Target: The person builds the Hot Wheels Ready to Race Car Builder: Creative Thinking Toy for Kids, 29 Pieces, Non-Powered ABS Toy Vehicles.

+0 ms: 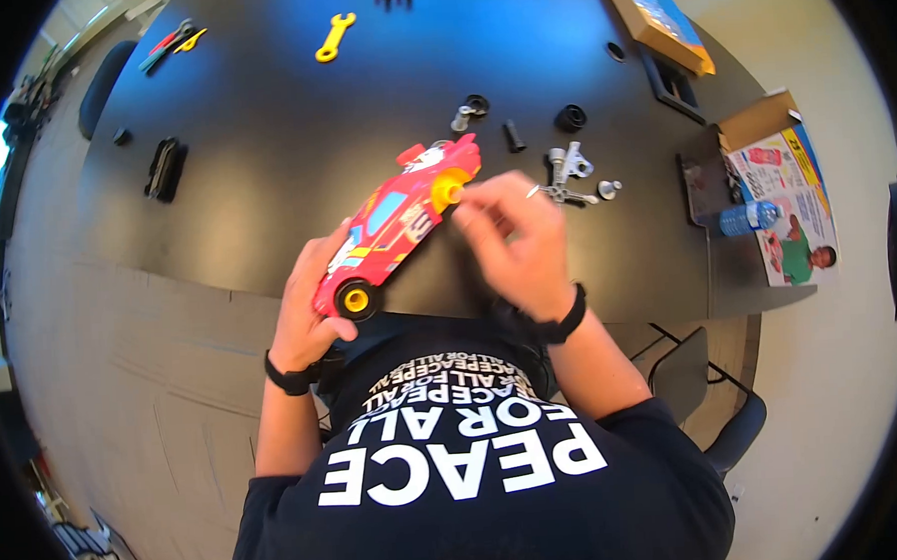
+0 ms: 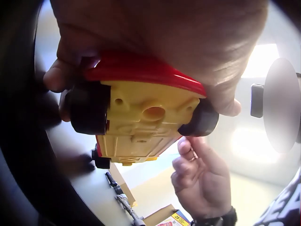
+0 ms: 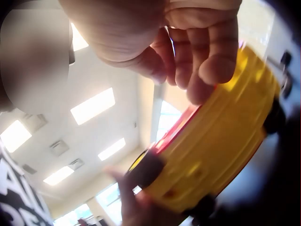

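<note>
My left hand (image 1: pixel 309 286) grips one end of a red toy car (image 1: pixel 391 214), which is tilted above the table. A black tyre with a yellow centre (image 1: pixel 356 300) sits near that hand. At the car's other end, my right hand (image 1: pixel 522 242) pinches a yellow wheel hub (image 1: pixel 449 189) that has no tyre around it. In the left wrist view the car's yellow underside (image 2: pixel 141 127) shows, with black wheels at the near corners. The right wrist view has the right fingers (image 3: pixel 218 70) beside the car's bare-hub edge, hiding the hub itself.
A yellow toy wrench (image 1: pixel 336 37) lies at the back of the dark table (image 1: pixel 261 118). Loose tyres (image 1: pixel 571 118), a black bolt (image 1: pixel 514 135) and grey parts (image 1: pixel 567 180) lie right of the car. A printed box (image 1: pixel 790 195) and a water bottle (image 1: pixel 749 218) are at the right.
</note>
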A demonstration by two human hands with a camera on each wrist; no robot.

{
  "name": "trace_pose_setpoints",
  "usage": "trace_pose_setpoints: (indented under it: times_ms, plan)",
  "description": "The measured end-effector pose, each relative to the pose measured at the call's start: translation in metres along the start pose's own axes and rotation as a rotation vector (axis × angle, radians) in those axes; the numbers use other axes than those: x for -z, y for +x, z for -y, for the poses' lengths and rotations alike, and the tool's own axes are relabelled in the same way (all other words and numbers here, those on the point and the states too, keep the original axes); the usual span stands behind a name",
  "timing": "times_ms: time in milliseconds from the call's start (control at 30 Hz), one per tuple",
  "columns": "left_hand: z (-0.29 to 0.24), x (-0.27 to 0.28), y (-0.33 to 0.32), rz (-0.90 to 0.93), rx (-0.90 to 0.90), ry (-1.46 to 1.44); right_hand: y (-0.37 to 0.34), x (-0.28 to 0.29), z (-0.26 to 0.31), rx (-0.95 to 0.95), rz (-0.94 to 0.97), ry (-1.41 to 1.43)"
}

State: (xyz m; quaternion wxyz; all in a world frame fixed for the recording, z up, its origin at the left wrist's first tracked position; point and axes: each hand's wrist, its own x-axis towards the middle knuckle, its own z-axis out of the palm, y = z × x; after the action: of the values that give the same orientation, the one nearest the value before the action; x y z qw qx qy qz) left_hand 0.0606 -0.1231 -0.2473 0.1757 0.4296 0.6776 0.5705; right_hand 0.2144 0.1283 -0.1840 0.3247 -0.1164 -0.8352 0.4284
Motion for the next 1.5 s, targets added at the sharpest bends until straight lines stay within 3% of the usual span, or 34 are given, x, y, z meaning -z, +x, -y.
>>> trace_pose_setpoints:
  times_ms: [100,167,267,367,433,500,667,767,833,967,1167,1300,1367,1467,1500]
  plan:
    - [0.005,0.002,-0.001,-0.002,0.013,-0.035,0.020,0.060,-0.049,-0.017,-0.187,-0.439]
    - [0.007,-0.001,0.002,-0.013,-0.002,-0.033,0.018,0.102,-0.078,-0.162,-0.277,-0.574]
    - [0.018,-0.003,0.002,-0.058,-0.038,-0.036,0.007,0.150,-0.112,-0.276,-0.276,-0.809]
    - [0.023,-0.003,0.003,-0.074,-0.054,-0.010,-0.006,0.168,-0.133,-0.357,-0.186,-0.791]
    - [0.027,-0.004,0.002,-0.103,-0.079,0.004,0.002,0.150,-0.120,-0.381,-0.201,-0.750]
    - [0.030,-0.004,-0.001,-0.126,-0.101,0.022,0.010,0.128,-0.116,-0.206,-0.211,-0.534]
    - [0.032,-0.004,-0.003,-0.196,-0.144,0.020,0.051,0.052,-0.095,0.053,0.031,-0.441]
    - [0.048,-0.004,-0.016,-0.302,-0.150,0.002,0.064,0.012,-0.092,0.067,0.166,-0.398]
    - [0.060,-0.007,-0.026,-0.391,-0.165,-0.019,0.067,0.000,-0.094,0.040,0.267,-0.440]
    - [0.066,-0.011,-0.030,-0.485,-0.217,-0.148,0.062,-0.016,-0.087,-0.046,0.262,-0.408]
    - [0.056,-0.011,-0.021,-0.494,-0.197,-0.130,0.054,-0.021,-0.119,0.200,0.267,-0.393]
    - [0.055,-0.005,-0.023,-0.446,-0.152,-0.079,0.037,-0.006,-0.100,0.099,0.213,-0.540]
    - [0.055,-0.006,-0.020,-0.389,-0.222,-0.074,0.032,-0.001,-0.094,-0.024,0.149,-0.508]
    - [0.052,-0.004,-0.018,-0.374,-0.207,-0.046,0.028,0.017,-0.093,-0.025,-0.024,-0.462]
    - [0.050,-0.003,-0.017,-0.355,-0.215,-0.029,0.024,0.026,-0.095,-0.216,-0.040,-0.285]
